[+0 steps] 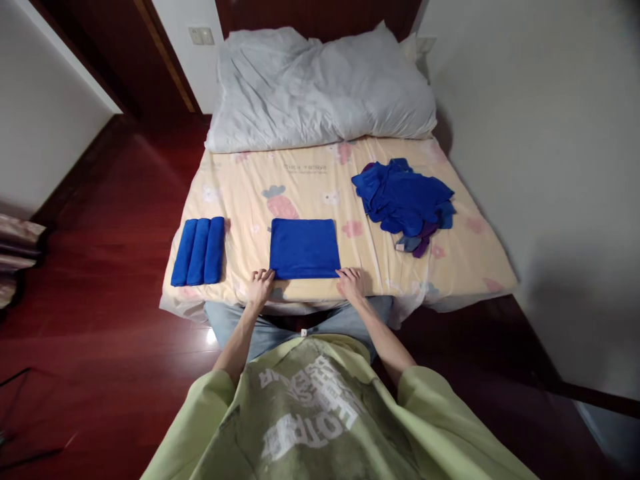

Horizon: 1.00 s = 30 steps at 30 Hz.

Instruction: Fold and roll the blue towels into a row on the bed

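Note:
A blue cloth [305, 248] lies flat as a rectangle on the bed in front of me. My left hand [261, 287] pinches its near left corner, fingers closed. At the near right corner, my right hand [351, 283] grips the same cloth between thumb and fingers. The near edge looks slightly turned over between the two hands. Left of the cloth, three rolled blue cloths [199, 251] lie side by side. To the right sits a loose heap of crumpled cloths [405, 200], mostly blue with some purple.
The bed [245, 187] has a pale yellow sheet with carrot and rabbit prints. A large white pillow [320, 90] lies across its far end. A grey-white wall [550, 167] runs along the right side, and dark red floor [115, 267] spreads on the left.

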{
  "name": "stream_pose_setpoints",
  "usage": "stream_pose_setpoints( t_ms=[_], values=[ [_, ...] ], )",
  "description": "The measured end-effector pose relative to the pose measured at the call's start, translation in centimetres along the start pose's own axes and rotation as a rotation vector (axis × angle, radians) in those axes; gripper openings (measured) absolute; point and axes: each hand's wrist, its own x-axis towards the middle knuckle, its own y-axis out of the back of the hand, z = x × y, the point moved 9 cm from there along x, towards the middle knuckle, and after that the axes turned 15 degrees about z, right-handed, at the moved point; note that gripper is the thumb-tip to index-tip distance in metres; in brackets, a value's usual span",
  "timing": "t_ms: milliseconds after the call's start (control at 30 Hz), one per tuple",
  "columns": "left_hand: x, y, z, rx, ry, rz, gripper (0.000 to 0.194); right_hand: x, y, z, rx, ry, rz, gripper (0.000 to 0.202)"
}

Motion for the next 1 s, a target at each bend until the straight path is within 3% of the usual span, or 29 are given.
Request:
stream_pose_setpoints(
  t_ms=[133,233,367,500,700,1000],
  values=[
    [-2.9,0.1,-0.1,-0.018,-0.026,0.008,0.043,-2.6,0.5,0.2,0.025,0.016,-0.007,0.039],
    [-4.1,-0.3,-0.8,-0.09,0.072,0.056,0.043,-3.9,0.6,0.2,0.139,-0.046,0.042,0.039],
    [-3.8,-1.0,-2.7,-0.325,0.27,0.134,0.038,-4.0,0.5,1.2,0.373,-0.199,0.129,0.039],
    [-3.4,-1.7,-4.4,-0.501,0.42,0.154,0.027,-3.6,-0.3,2.4,0.523,-0.293,0.14,0.025],
    [-3.1,-2.2,-5.6,-0.476,0.55,0.185,0.031,-2.9,-1.4,3.8,0.399,-0.42,0.125,0.029],
    [-0.5,-2.7,-6.3,-0.336,0.549,0.064,0.04,-1.0,-1.9,4.0,0.08,-0.521,-0.093,0.04]
  ],
)
